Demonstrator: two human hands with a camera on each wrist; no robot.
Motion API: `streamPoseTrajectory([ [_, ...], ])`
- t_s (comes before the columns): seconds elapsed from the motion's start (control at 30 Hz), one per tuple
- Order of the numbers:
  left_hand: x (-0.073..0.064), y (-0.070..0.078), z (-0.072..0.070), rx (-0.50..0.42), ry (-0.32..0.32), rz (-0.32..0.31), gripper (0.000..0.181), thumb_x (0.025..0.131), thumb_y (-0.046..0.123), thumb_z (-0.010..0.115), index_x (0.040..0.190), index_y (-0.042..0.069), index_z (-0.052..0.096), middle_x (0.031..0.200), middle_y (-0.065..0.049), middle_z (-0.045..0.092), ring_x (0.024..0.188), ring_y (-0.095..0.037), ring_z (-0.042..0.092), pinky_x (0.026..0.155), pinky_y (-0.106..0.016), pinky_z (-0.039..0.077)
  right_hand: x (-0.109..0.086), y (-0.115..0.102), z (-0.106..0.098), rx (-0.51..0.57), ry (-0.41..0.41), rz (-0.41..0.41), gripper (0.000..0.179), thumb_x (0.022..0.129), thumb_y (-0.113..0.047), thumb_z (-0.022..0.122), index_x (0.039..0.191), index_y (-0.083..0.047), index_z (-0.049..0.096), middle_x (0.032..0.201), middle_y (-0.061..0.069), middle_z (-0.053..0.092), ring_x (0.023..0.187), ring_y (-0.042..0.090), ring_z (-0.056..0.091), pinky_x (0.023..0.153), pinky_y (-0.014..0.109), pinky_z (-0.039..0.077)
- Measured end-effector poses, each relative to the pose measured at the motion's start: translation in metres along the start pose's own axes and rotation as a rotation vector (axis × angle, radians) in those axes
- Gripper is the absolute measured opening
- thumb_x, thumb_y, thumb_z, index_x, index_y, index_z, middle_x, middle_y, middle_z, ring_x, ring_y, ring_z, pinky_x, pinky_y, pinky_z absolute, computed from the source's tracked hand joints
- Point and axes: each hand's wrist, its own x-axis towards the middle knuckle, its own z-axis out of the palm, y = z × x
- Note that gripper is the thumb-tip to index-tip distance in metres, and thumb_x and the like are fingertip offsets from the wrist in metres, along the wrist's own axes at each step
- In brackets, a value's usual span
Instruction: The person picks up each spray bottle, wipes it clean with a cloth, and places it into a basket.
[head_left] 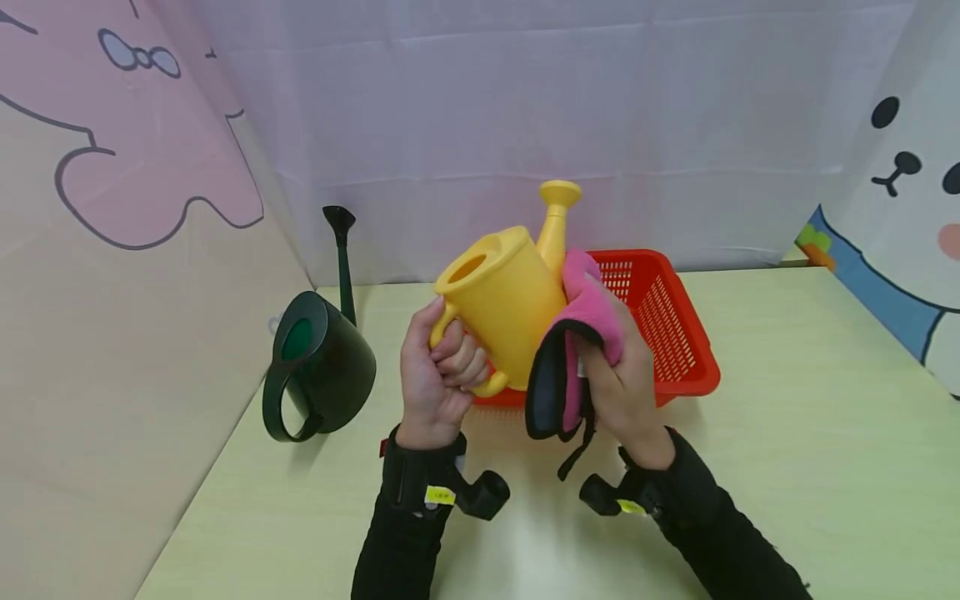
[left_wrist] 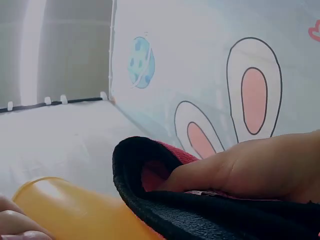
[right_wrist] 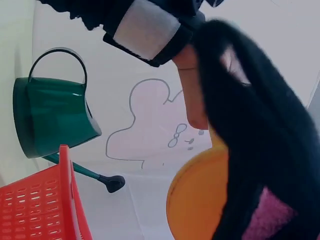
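Observation:
My left hand (head_left: 431, 383) grips the handle of a yellow watering can (head_left: 517, 308), held up with its spout toward the back right. My right hand (head_left: 630, 396) holds a pink cloth piece with black edging and a dangling black strap (head_left: 592, 296), pressed against the can's right side. In the left wrist view the thumb of the right hand (left_wrist: 250, 170) reaches into the cloth's black-edged opening (left_wrist: 120, 165). The cloth hides part of the yellow can (right_wrist: 197, 195) in the right wrist view.
A dark green watering can (head_left: 330, 375) stands on the table at the left, its spout toward the back. Behind my hands sits a red perforated basket (head_left: 686, 333), partly hidden by the yellow can. Printed cloth walls (head_left: 525, 100) enclose the pale table (head_left: 787, 417).

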Motion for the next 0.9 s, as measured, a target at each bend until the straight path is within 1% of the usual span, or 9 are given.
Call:
streamPoseTrajectory([
  [0.07,0.0,0.0,0.0,0.007,0.009,-0.005,0.049,0.098,0.027,0.018,0.051,0.015,0.025,0.043,0.004,0.022,0.033,-0.012,0.017,0.039,-0.025,0.005,-0.002,0.0,0.001,-0.004,0.017,0.022,0.036,0.089,0.001,0.049,0.125,0.007,0.045,0.117,-0.011,0.051,0.104,0.007,0.05,0.094,0.014,0.042],
  [0.2,0.0,0.001,-0.001,0.001,0.02,-0.013,0.049,0.098,0.027,0.018,0.051,0.015,0.025,0.043,0.004,0.021,0.034,-0.012,0.016,0.039,-0.024,0.005,-0.005,0.0,0.008,-0.078,0.045,-0.067,0.041,0.09,-0.009,0.052,0.128,0.006,0.043,0.121,0.006,0.053,0.112,0.016,0.047,0.101,0.022,0.038],
  [0.3,-0.001,0.002,-0.001,-0.02,0.018,-0.011,0.049,0.098,0.028,0.018,0.052,0.015,0.023,0.044,0.005,0.02,0.034,-0.011,0.014,0.039,-0.024,0.004,-0.009,-0.001,0.016,-0.225,0.063,-0.179,0.049,0.092,-0.027,0.05,0.129,0.004,0.043,0.129,0.019,0.048,0.12,0.027,0.042,0.106,0.033,0.032],
  [0.37,-0.001,0.003,-0.002,-0.023,0.023,-0.008,0.049,0.098,0.028,0.019,0.051,0.015,0.023,0.043,0.005,0.019,0.034,-0.011,0.014,0.039,-0.023,0.004,-0.014,-0.003,0.021,-0.347,0.08,-0.232,0.053,0.093,-0.037,0.047,0.128,0.002,0.044,0.131,0.02,0.045,0.121,0.031,0.039,0.106,0.039,0.03],
  [0.43,-0.001,0.003,-0.002,-0.035,0.023,-0.001,0.049,0.098,0.029,0.018,0.052,0.015,0.022,0.043,0.005,0.019,0.034,-0.01,0.013,0.039,-0.024,0.003,-0.019,-0.005,0.025,-0.451,0.091,-0.29,0.052,0.093,-0.04,0.045,0.128,-0.001,0.046,0.132,0.02,0.044,0.12,0.033,0.037,0.103,0.043,0.03],
  [0.5,-0.001,0.003,-0.003,-0.044,0.021,0.003,0.049,0.098,0.028,0.017,0.052,0.015,0.021,0.043,0.005,0.018,0.034,-0.01,0.013,0.039,-0.023,0.003,-0.023,-0.007,0.03,-0.508,0.101,-0.353,0.05,0.093,-0.038,0.047,0.127,-0.002,0.047,0.13,0.021,0.044,0.117,0.036,0.037,0.1,0.046,0.031],
  [0.7,0.002,0.002,-0.005,-0.075,0.025,0.01,0.049,0.099,0.029,0.016,0.052,0.015,0.021,0.044,0.005,0.016,0.035,-0.009,0.011,0.039,-0.022,0.003,-0.031,-0.011,0.041,-0.608,0.121,-0.518,0.043,0.091,-0.033,0.052,0.118,0.0,0.055,0.124,0.025,0.049,0.109,0.041,0.041,0.089,0.05,0.036],
  [0.8,0.003,0.001,-0.006,-0.075,0.021,0.014,0.049,0.099,0.029,0.017,0.052,0.016,0.02,0.044,0.006,0.016,0.036,-0.008,0.011,0.039,-0.022,0.004,-0.03,-0.011,0.041,-0.62,0.115,-0.537,0.043,0.091,-0.033,0.052,0.117,0.001,0.055,0.124,0.024,0.049,0.109,0.041,0.042,0.089,0.05,0.036],
  [0.9,0.003,0.0,-0.006,-0.071,0.008,0.008,0.049,0.098,0.029,0.016,0.052,0.016,0.02,0.044,0.006,0.015,0.035,-0.009,0.01,0.039,-0.022,0.003,-0.026,-0.009,0.036,-0.589,0.108,-0.499,0.043,0.091,-0.033,0.052,0.118,0.001,0.054,0.125,0.024,0.048,0.112,0.04,0.041,0.095,0.049,0.034],
])
